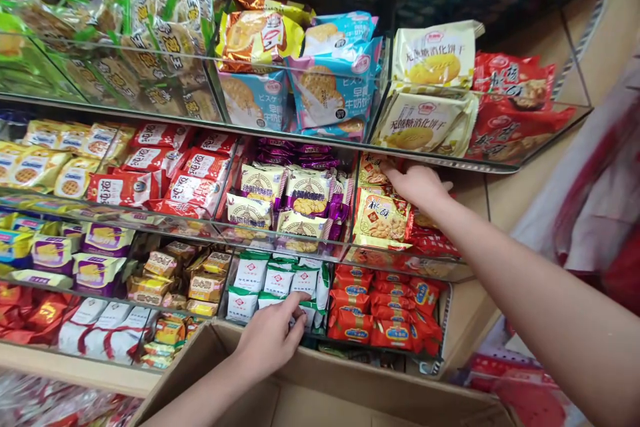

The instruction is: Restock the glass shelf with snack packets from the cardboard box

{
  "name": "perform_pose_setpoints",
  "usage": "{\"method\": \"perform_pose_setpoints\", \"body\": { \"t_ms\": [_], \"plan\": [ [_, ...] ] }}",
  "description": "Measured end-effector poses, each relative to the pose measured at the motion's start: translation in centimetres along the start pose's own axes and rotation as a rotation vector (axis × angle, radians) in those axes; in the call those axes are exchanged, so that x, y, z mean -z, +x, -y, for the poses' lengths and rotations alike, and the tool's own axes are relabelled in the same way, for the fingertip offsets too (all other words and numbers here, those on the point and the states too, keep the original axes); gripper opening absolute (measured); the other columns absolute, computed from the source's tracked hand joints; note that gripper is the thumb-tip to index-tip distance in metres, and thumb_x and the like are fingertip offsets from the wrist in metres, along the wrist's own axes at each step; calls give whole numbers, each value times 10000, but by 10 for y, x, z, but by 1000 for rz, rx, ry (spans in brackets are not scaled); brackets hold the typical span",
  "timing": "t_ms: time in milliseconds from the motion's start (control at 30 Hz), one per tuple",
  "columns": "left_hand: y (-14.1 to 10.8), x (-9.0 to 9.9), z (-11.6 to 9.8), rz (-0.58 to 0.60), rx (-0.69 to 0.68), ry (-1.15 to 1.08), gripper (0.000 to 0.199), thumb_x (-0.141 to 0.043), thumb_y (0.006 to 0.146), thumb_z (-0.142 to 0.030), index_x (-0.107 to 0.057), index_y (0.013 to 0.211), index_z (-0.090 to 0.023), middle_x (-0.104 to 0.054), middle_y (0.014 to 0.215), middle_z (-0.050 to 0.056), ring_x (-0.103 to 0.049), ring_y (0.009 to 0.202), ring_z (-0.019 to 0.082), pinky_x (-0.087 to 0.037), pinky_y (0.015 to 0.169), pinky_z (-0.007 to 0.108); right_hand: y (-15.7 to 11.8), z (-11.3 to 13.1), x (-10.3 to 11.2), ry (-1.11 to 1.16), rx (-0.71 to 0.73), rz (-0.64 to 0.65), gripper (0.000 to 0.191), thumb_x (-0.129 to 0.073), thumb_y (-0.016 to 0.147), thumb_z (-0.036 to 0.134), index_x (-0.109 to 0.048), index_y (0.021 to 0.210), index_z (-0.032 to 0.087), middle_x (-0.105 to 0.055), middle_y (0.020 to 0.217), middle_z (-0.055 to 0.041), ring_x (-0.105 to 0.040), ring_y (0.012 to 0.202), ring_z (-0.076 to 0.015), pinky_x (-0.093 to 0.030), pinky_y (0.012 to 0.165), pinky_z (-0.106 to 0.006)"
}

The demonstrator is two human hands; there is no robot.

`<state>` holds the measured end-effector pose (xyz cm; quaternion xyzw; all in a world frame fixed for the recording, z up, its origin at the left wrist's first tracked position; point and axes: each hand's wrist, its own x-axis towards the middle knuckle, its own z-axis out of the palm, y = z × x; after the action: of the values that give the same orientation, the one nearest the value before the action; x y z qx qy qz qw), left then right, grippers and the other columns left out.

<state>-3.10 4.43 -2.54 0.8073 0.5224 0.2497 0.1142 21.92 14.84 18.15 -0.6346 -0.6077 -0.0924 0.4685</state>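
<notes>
My right hand [417, 183] reaches into a middle-row compartment on the right. Its fingers are apart and touch the upper yellow biscuit packet [373, 168]; some fingertips are hidden among the packets. Just below lies another yellow biscuit packet [383, 217], with red packets [433, 240] beside it. Lower down, my left hand [273, 337] is over the back edge of an open cardboard box [350, 380]. Its fingers are loosely bent, and nothing shows in them. White packets with green ends [277, 280] lie right behind that hand.
Clear-fronted shelves hold snacks in rows. Blue biscuit packets [333, 83] and pale yellow packets [433, 57] fill the upper tier, whose lower edge [435, 159] overhangs my right hand. Purple-and-cream packets [307, 193] and orange-red packets [385, 310] sit nearby. White and red fabric [575, 200] hangs at right.
</notes>
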Motion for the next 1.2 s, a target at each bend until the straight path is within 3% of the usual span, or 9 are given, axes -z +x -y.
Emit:
{"method": "perform_pose_setpoints", "body": {
  "t_ms": [133, 267, 367, 533, 733, 867, 1000, 1067, 1200],
  "plan": [
    [-1, 0, 0, -7, -6, 14, 240, -376, 875, -244, -422, 1105, -292, -695, 849, -52, -637, 696, 179, -341, 563, 247, -16, 5, 17, -193, -82, 94, 569, -510, 711, 624, -632, 939, 117, -614, 1001, -240, -529, 997, -436, -321, 805, -674],
    [-2, 0, 1, -3, -6, 20, 236, -385, 874, -243, -435, 1099, -294, -700, 859, -47, -641, 698, 179, -345, 564, 245, -39, 6, 36, -262, 178, 46, 437, -466, 800, 465, -627, 993, 109, -615, 955, -223, -534, 999, -400, -393, 811, -606],
    [-1, 0, 0, -7, -10, 23, 228, -385, 876, -244, -449, 1089, -295, -703, 863, -40, -643, 704, 182, -346, 566, 248, -48, 14, 36, -185, 369, 205, 461, -342, 859, 455, -606, 1110, 171, -541, 1191, -175, -433, 1168, -375, -311, 938, -609],
    [0, 2, 0, -9, -17, 29, 202, -384, 873, -252, -485, 1044, -290, -706, 838, -36, -643, 707, 186, -349, 566, 247, -41, 35, 14, -15, 239, 357, 522, -410, 802, 594, -561, 1184, 271, -459, 1333, -87, -238, 1284, -434, 16, 946, -733],
    [-2, 0, 2, -60, -52, 40, 172, -396, 867, -250, -542, 953, -279, -695, 770, -21, -640, 682, 189, -341, 548, 239, -40, 38, 23, -130, 234, 388, 450, -377, 851, 523, -546, 1198, 291, -407, 1379, -78, -266, 1282, -415, -59, 929, -751],
    [-2, 1, 1, -115, -85, 16, 169, -407, 859, -242, -567, 910, -250, -676, 698, -11, -627, 617, 190, -335, 511, 237, -61, 22, 49, -82, 492, 185, 384, -373, 871, 437, -621, 1064, 215, -547, 1234, -110, -399, 1228, -316, -275, 999, -577],
    [-1, 5, -5, -110, -120, -60, 219, -375, 872, -244, -572, 949, -190, -671, 749, 11, -614, 628, 168, -401, 551, 235, -126, 3, 69, 89, 756, -61, 156, -468, 850, 288, -605, 883, 223, -642, 960, -81, -563, 956, -220, -428, 859, -401],
    [-4, 3, -8, -81, -141, -109, 282, -327, 888, -249, -553, 1017, -141, -666, 790, 40, -609, 667, 154, -432, 597, 230, -174, -10, 72, 142, 874, 79, 81, -482, 839, 216, -561, 835, 234, -624, 795, -41, -555, 759, -181, -440, 709, -345],
    [-22, -10, -20, 100, -258, -190, 312, -361, 868, -250, -571, 1073, -144, -669, 857, 59, -614, 756, 157, -450, 721, 254, -275, -53, 51, 88, 806, 903, 144, -446, 863, 216, -553, 767, 206, -581, 694, -15, -519, 663, -161, -421, 604, -301]
  ]
}}
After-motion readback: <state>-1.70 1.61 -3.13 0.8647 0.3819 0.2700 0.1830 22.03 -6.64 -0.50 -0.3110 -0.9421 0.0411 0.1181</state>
